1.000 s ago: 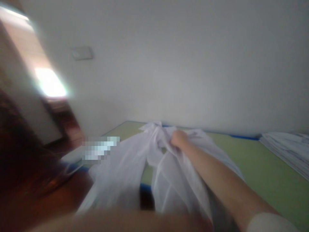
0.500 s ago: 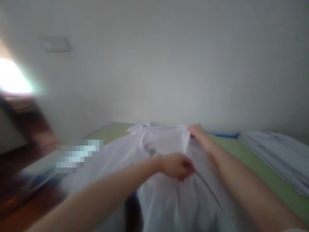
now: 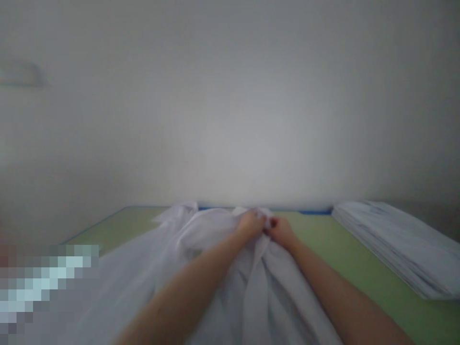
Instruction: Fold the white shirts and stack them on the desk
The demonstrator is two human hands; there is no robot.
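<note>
A white garment (image 3: 212, 227) of thin cloth lies spread over the table, and its loose folds hang toward me. My left hand (image 3: 251, 223) is closed on the garment's upper edge. Right beside it, my right hand (image 3: 281, 232) pinches the same edge, with the fingertips of both hands nearly touching. A long strip of the cloth, like a front band, drops below my hands. Blur hides the exact detail between my fingers.
The table (image 3: 312, 230) has a green top with a blue edge and stands against a plain grey wall (image 3: 230, 105). At the right lies a stack of folded white cloth (image 3: 398, 244). A pixelated patch covers the lower left.
My left hand has moved up and away from me to meet my right hand at the garment's upper edge. The cloth there is now bunched together. The view has turned to the right.
</note>
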